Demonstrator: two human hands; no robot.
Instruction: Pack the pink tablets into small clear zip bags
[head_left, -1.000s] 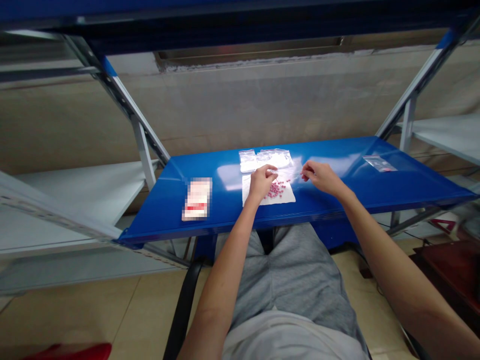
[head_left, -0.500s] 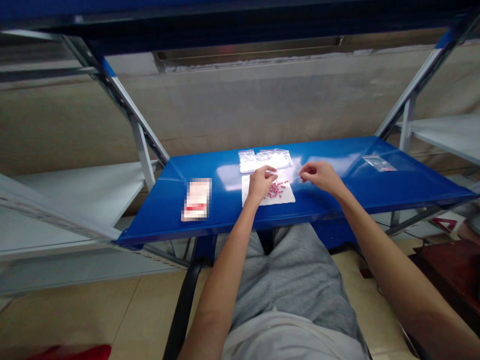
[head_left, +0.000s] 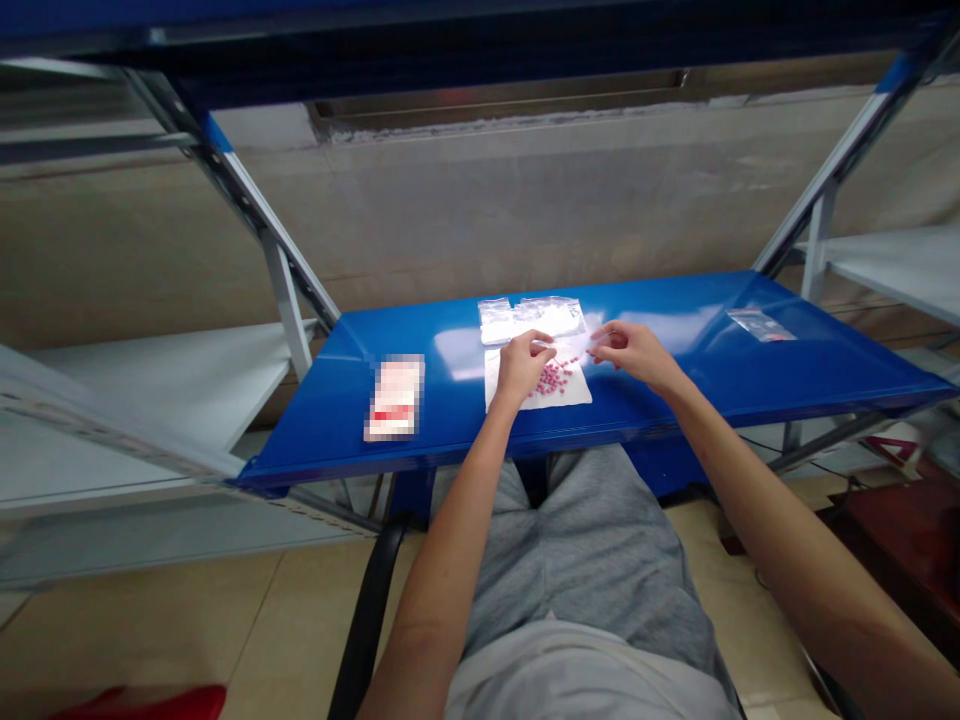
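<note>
A person in grey trousers is sitting at a blue surface [head_left: 360, 345], both bare hands working above it. Small pinkish-red beads [head_left: 553, 378] (or bead-like pieces; they are showing too small to be sure) are lying loosely on a white sheet [head_left: 578, 393], which is probably keeping them from rolling and making them easier to see. The left hand [head_left: 520, 365] is hovering over the sheet's left part, fingers curling toward the thumb with a narrow gap; whether it is gripping anything, I cannot tell. The right hand [head_left: 636, 352] is hanging just beyond the sheet's right edge, thumb and forefinger nearly meeting; I cannot tell what, if anything, they are pinching. Clear bags [head_left: 551, 316] are lying just behind the sheet, perhaps for easy reach. Another small bag [head_left: 761, 324] is resting well to the right, and a pixelated item [head_left: 395, 397] to the left. Compared with a second ago, the right hand is sitting closer to the beads, while the left is staying put.
</note>
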